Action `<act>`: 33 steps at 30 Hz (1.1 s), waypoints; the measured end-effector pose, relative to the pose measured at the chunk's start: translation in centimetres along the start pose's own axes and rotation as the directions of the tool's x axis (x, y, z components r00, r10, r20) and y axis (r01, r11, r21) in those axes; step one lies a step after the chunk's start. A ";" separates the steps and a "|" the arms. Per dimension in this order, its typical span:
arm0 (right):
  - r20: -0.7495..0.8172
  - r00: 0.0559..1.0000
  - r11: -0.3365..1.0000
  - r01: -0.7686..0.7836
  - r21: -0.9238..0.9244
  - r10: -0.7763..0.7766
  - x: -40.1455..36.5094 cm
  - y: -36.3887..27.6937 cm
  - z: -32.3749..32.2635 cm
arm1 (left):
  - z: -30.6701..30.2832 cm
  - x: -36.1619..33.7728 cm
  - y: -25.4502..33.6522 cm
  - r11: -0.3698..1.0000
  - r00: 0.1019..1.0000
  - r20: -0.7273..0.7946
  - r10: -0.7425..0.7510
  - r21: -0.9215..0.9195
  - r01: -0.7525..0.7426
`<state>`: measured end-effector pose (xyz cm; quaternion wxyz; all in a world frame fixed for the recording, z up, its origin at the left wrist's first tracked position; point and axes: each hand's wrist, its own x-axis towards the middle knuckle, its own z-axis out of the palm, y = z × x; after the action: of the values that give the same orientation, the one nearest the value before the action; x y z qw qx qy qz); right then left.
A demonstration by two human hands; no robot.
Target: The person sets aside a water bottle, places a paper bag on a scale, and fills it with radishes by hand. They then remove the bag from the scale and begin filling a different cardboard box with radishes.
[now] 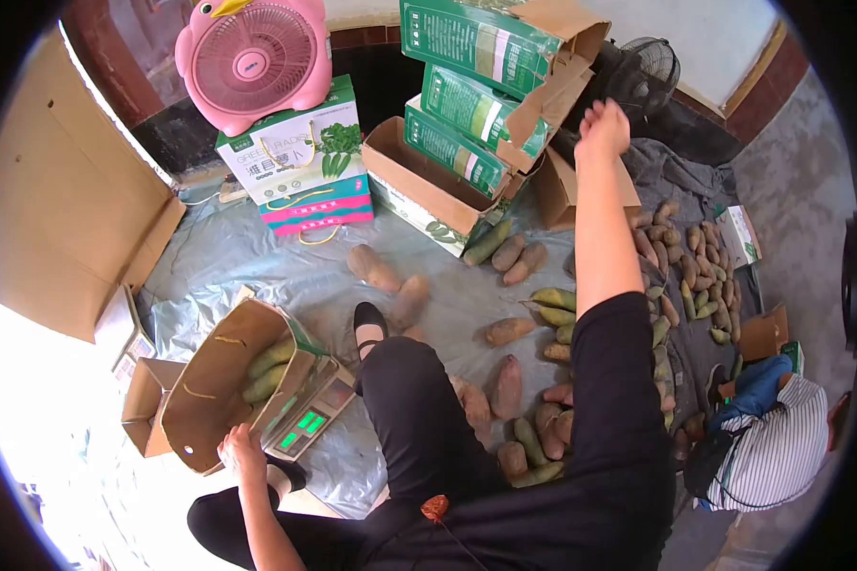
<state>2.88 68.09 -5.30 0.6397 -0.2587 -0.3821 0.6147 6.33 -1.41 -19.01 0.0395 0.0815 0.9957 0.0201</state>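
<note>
My left hand [243, 453] is at the near edge of an open cardboard box [198, 419], its fingers closed on the rim. Inside the box lie several green radishes [269, 366]. The box rests on a digital scale [326, 404] with lit green digits. My right arm is stretched far forward, and my right hand [604, 129] is raised with fingers curled and nothing visible in them. It is beside a stack of green cartons [476, 43] and in front of a black fan [646, 71].
Sweet potatoes [507, 385] and green radishes [554, 314] lie scattered over the plastic sheet [209, 247]. A pink fan [252, 67] stands on gift boxes [295, 157]. An open carton [419, 181] lies ahead. A person in a striped shirt [776, 447] is at the right.
</note>
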 end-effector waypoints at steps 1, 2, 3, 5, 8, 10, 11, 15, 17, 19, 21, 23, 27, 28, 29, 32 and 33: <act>-0.064 0.995 0.997 -0.080 0.002 0.080 0.3 1.7 -2.2 | 0.0 0.1 0.0 1.000 1.000 -0.014 0.005 -0.002 -0.005; -0.127 0.979 0.987 -0.160 0.011 0.160 0.7 3.8 -4.7 | 0.0 0.1 0.1 1.000 1.000 -0.011 0.006 -0.004 -0.006; -0.134 0.945 0.952 -0.305 -0.037 0.298 0.4 5.9 -7.0 | -0.1 0.2 0.1 1.000 1.000 0.004 -0.009 -0.012 0.009; -0.114 0.853 0.846 -0.521 -0.118 0.509 -0.3 10.9 -11.2 | 0.1 0.3 0.0 1.000 0.999 0.021 -0.025 -0.017 0.025; -0.059 0.768 0.757 -0.638 -0.139 0.637 -3.2 13.5 -11.8 | 0.5 0.3 -0.4 0.999 1.000 -0.007 -0.017 -0.037 0.017; -0.032 0.732 0.724 -0.679 -0.121 0.681 -4.5 13.8 -10.2 | 0.3 0.2 0.0 0.999 1.000 -0.008 -0.016 -0.032 0.015; -0.023 0.707 0.704 -0.707 -0.063 0.707 -4.5 13.9 -9.3 | 0.3 0.3 0.0 1.000 1.000 -0.013 -0.013 -0.028 0.012; 0.118 0.692 0.692 -0.720 0.044 0.712 -4.4 14.4 -6.3 | 0.3 0.6 0.1 1.000 0.999 -0.036 -0.006 -0.028 0.005; 0.179 0.675 0.661 -0.737 0.139 0.716 -3.6 15.3 -5.4 | 0.3 0.7 0.1 1.000 1.000 -0.023 -0.007 -0.027 0.006; 0.217 0.691 0.678 -0.721 0.142 0.690 -3.1 16.5 -5.3 | 0.0 0.8 0.3 0.998 1.000 -0.018 0.006 -0.058 -0.007; 0.309 0.672 0.651 -0.736 0.183 0.673 -2.3 18.0 -5.7 | 0.3 0.9 0.0 0.999 1.000 -0.012 -0.005 -0.052 0.005; 0.327 0.674 0.665 -0.730 0.157 0.663 -1.8 18.8 -6.2 | 0.5 0.9 0.0 0.998 1.000 -0.008 -0.025 -0.056 0.025; 0.319 0.683 0.704 -0.707 0.063 0.657 -1.9 18.4 -5.7 | 0.5 1.0 0.0 0.998 1.000 -0.015 -0.019 -0.055 0.018; 0.316 0.683 0.704 -0.707 0.062 0.658 -2.2 18.1 -5.6 | 0.5 1.0 0.1 0.998 0.999 -0.031 -0.015 -0.064 0.013; 0.304 0.688 0.712 -0.701 0.041 0.660 -2.5 17.6 -5.4 | 0.5 1.0 0.1 0.997 0.999 -0.049 -0.011 -0.073 0.007; 0.309 0.690 0.724 -0.690 0.009 0.654 -3.1 16.8 -5.4 | 0.7 1.1 -0.1 0.998 0.999 -0.023 -0.028 -0.062 0.027; 0.323 0.688 0.728 -0.686 -0.006 0.650 -3.2 16.9 -5.7 | 0.6 1.1 0.0 0.998 0.999 -0.024 -0.027 -0.062 0.025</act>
<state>-2.36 67.63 -22.64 0.3188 -0.2453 -0.3188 0.8582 5.32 -1.25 -19.67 0.0301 0.0670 0.9960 0.0513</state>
